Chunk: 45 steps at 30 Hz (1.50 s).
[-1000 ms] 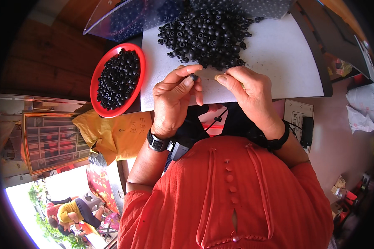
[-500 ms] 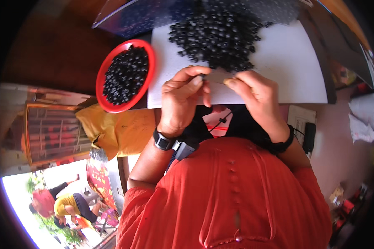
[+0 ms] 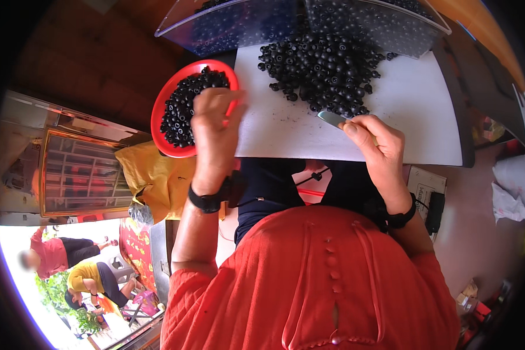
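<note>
One pale blade (image 3: 331,119) juts leftward from the right hand's fingers (image 3: 360,136).

I get daylight blown out to white in the bright open doorway (image 3: 24,289), near left; the bare left hand (image 3: 212,131) blurs, and margins bend into black

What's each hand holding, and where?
The right hand pinches a flat pale tool by its palm-side end; whether the blurred left hand holds anything cannot be told.
</note>
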Each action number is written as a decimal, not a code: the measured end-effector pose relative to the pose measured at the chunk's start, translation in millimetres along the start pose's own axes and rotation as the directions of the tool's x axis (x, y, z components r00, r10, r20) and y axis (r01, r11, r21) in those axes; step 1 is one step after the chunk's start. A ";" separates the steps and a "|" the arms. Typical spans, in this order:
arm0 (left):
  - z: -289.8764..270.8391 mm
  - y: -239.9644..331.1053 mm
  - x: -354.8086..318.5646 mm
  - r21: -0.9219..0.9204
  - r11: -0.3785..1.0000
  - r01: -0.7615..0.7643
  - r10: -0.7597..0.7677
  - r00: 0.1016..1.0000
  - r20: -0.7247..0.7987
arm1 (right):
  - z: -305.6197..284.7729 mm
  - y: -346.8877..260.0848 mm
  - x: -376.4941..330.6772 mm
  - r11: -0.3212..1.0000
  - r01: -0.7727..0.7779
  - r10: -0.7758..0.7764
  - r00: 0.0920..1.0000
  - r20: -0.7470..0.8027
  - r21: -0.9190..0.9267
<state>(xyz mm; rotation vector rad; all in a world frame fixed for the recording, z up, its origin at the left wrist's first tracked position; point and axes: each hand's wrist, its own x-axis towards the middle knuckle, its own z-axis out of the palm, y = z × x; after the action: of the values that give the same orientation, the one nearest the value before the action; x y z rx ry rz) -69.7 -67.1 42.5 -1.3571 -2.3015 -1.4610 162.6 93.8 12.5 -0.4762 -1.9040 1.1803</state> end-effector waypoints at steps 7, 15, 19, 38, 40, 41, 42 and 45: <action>55.8 7.7 21.3 0.290 0.896 -0.336 0.316 0.942 0.114 | -1.1 1.9 -1.5 0.998 0.041 -0.041 0.999 -0.001 -0.054; 58.1 11.4 -0.1 0.268 0.942 -0.204 0.147 0.965 0.218 | -6.0 0.1 -0.8 0.997 0.054 -0.053 0.998 0.019 -0.056; 58.1 12.8 -4.0 0.192 0.970 -0.150 0.124 0.982 0.141 | -4.7 2.3 -1.5 0.996 0.088 -0.088 0.996 0.008 -0.021; 49.5 8.6 -6.7 0.262 0.921 -0.288 0.238 0.949 0.207 | 0.6 6.9 -1.8 0.990 0.099 -0.101 0.995 -0.016 -0.101; 49.4 9.0 -8.6 0.268 0.913 -0.306 0.255 0.944 0.211 | 0.6 5.8 -1.4 0.988 0.103 -0.106 0.994 -0.021 -0.119; 49.6 11.7 -8.5 0.296 0.893 -0.338 0.277 0.933 0.232 | 0.5 6.6 -1.3 0.987 0.103 -0.106 0.994 -0.022 -0.120; 50.0 13.4 -8.6 0.323 0.871 -0.370 0.297 0.921 0.253 | 0.5 7.8 -1.2 0.987 0.110 -0.114 0.993 -0.026 -0.119; 48.9 12.9 -8.4 0.360 0.850 -0.384 0.305 0.917 0.258 | 0.7 1.2 -0.7 0.989 0.087 -0.090 0.996 -0.015 -0.116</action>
<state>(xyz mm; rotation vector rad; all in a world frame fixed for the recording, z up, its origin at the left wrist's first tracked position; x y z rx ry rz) -38.1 -33.0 20.8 -1.7158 -2.1399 -0.7218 162.3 93.5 11.0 -0.4591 -1.9628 1.0086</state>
